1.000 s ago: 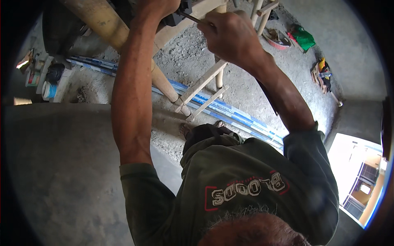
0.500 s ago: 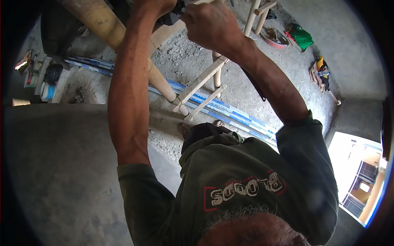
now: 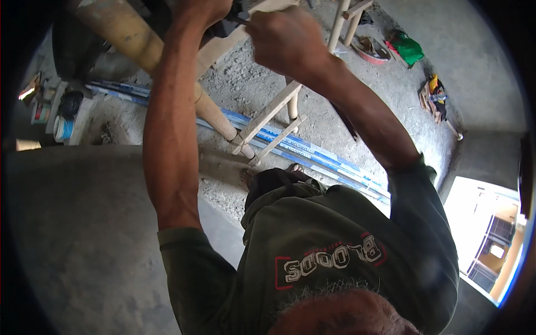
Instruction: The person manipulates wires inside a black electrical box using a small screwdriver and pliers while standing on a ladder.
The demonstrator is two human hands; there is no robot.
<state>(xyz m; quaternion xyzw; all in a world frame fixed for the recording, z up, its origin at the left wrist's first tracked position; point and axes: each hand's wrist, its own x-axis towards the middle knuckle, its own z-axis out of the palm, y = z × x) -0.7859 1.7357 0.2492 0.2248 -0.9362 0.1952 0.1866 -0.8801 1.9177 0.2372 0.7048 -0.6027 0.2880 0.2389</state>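
At the top edge my left hand (image 3: 207, 10) is partly cut off, its visible part curled beside a dark object (image 3: 224, 25) whose kind I cannot make out. My right hand (image 3: 287, 42) is closed in a fist just right of that object, slightly blurred. A thin dark piece (image 3: 240, 21) reaches from the fist toward it; what the fist grips is mostly hidden. Below my right forearm shows a narrow dark strip (image 3: 345, 120), partly behind the arm. A pale board (image 3: 215, 53) runs behind both hands.
A thick bamboo pole (image 3: 125, 30) slants past my left arm. Wooden scaffold legs (image 3: 268, 111) stand over blue-and-white lengths (image 3: 296, 146) on the rubble-strewn floor. A red basin (image 3: 373, 51), green bag (image 3: 407, 49) and tool pile (image 3: 434, 99) lie right; buckets (image 3: 64, 127) stand left.
My right hand has moved slightly down, and its forearm has shifted a little. My left hand stays beside the dark object. The view has shifted slightly.
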